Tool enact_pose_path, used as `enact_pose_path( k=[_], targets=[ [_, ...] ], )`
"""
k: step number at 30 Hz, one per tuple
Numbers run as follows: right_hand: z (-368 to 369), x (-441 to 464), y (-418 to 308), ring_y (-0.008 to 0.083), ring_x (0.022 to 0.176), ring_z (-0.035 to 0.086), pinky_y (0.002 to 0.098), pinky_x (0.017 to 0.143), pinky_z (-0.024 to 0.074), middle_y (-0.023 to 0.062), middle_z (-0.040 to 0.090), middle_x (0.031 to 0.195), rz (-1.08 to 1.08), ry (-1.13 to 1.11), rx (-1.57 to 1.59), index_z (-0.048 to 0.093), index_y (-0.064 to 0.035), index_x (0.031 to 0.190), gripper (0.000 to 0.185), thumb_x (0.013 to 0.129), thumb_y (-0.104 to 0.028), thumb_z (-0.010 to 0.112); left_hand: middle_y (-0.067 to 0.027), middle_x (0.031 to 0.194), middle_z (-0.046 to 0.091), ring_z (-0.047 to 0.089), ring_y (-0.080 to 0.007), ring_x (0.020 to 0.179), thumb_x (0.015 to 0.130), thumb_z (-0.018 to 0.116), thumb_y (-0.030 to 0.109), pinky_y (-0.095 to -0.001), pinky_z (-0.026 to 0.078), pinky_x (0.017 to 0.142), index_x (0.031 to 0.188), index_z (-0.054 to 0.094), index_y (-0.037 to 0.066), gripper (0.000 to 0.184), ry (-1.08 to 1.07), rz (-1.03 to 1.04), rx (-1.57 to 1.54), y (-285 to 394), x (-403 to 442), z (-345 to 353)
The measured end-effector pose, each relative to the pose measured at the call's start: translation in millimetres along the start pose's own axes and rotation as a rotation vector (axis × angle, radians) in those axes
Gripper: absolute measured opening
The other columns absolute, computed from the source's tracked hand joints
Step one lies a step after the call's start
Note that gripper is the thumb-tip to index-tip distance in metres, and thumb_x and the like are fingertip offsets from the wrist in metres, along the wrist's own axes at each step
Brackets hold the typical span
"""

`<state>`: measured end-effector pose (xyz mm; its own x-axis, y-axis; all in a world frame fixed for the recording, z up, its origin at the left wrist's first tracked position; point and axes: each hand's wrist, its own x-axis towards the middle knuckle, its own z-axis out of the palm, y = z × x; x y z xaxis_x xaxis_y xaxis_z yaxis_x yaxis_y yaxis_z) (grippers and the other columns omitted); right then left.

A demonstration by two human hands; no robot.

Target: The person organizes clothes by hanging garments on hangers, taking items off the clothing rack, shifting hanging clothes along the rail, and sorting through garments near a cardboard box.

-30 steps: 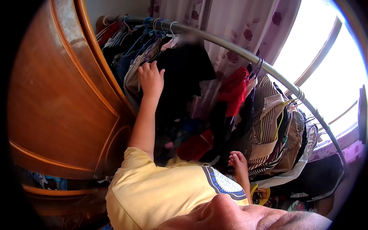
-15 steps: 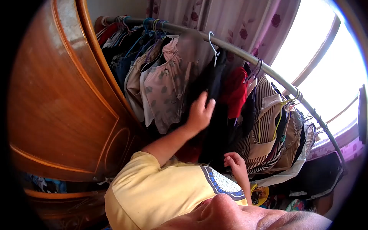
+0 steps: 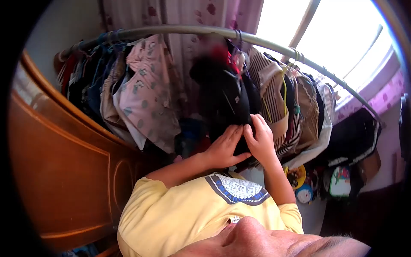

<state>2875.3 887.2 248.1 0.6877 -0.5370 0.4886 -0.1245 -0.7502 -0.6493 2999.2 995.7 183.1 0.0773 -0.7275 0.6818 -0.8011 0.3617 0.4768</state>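
Note:
A black garment (image 3: pixel 227 96) with a small pale mark is bunched up in front of the hanging clothes. Its upper part is smeared by motion. At its lower edge, my left hand (image 3: pixel 224 147) has its fingers together on the dark cloth, the thumb lower down and cloth between. Close beside it, my right hand (image 3: pixel 261 139) grips the same cloth with fingers and thumb, its fingertips partly hidden. Behind the garment, a red piece of clothing (image 3: pixel 233 63) shows. To the left hangs a pink patterned garment (image 3: pixel 150 92), and to the right a striped one (image 3: pixel 261 64).
A curved metal rail (image 3: pixel 171 29) carries several clothes on hangers. A wooden cabinet door (image 3: pixel 64 171) stands at the left. Patterned curtains (image 3: pixel 188 15) and a bright window (image 3: pixel 334 34) lie behind. Yellow and blue round items (image 3: pixel 299 180) sit low at the right.
The view has turned right. The black garment, earlier hanging from a white hanger, is now bunched. My right hand has come up to join my left on it.

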Motion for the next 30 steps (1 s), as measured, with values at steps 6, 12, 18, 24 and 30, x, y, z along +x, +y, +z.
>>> enact_pose_path(
  k=[6,12,18,24,30],
  targets=[
    [-17,-12,36,0.039,0.07,0.061,0.0417,0.066,0.0502,0.0238,0.059,0.078,0.082,-0.013,-0.04,0.061,0.0037,0.104,0.014,0.094,-0.006,0.059,-0.0132,0.109,0.072,0.07,-0.0327,0.097,0.088,0.073,0.005,-0.0417,0.057,0.087,0.127,0.073,0.01,0.04,0.058,0.054,-0.066,-28,18,-44],
    [-106,-11,33,0.0176,0.063,0.049,0.0315,0.062,0.0461,0.0114,0.049,0.07,0.098,-0.28,0.186,0.063,0.004,0.099,0.013,0.091,-0.002,0.055,-0.0188,0.123,0.069,0.064,-0.0401,0.115,0.092,0.075,0.034,-0.0487,0.048,0.105,0.136,0.065,0.009,0.051,-0.003,0.098,0.368,-48,74,-108],
    [-113,-32,-6,0.0231,0.075,0.065,0.0338,0.07,0.0523,0.0099,0.067,0.085,0.15,0.268,-0.231,0.073,-0.0037,0.108,0.025,0.094,-0.024,0.074,-0.0151,0.089,0.072,0.07,-0.0393,0.082,0.094,0.076,0.03,-0.0431,0.053,0.069,0.101,0.073,0.008,0.024,0.01,-0.223,0.061,-34,71,-83],
    [-62,-71,-5,0.0282,0.082,0.068,0.0404,0.077,0.0558,0.0093,0.067,0.089,0.312,0.442,-0.483,0.062,-0.0061,0.13,0.053,0.088,-0.031,0.082,-0.016,0.094,0.073,0.072,-0.0369,0.085,0.092,0.078,0.03,-0.039,0.055,0.073,0.106,0.073,0.007,0.028,-0.056,-0.337,0.001,-21,64,-73],
    [-33,-89,7,0.0327,0.105,0.062,0.0432,0.095,0.0522,0.018,0.056,0.122,0.443,0.679,-0.194,0.046,-0.002,0.146,0.08,0.083,-0.027,0.088,-0.0139,0.091,0.073,0.073,-0.029,0.081,0.095,0.077,0.036,-0.0344,0.054,0.074,0.114,0.072,0.005,0.036,-0.169,-0.314,-0.28,-23,58,-65]
  ],
)
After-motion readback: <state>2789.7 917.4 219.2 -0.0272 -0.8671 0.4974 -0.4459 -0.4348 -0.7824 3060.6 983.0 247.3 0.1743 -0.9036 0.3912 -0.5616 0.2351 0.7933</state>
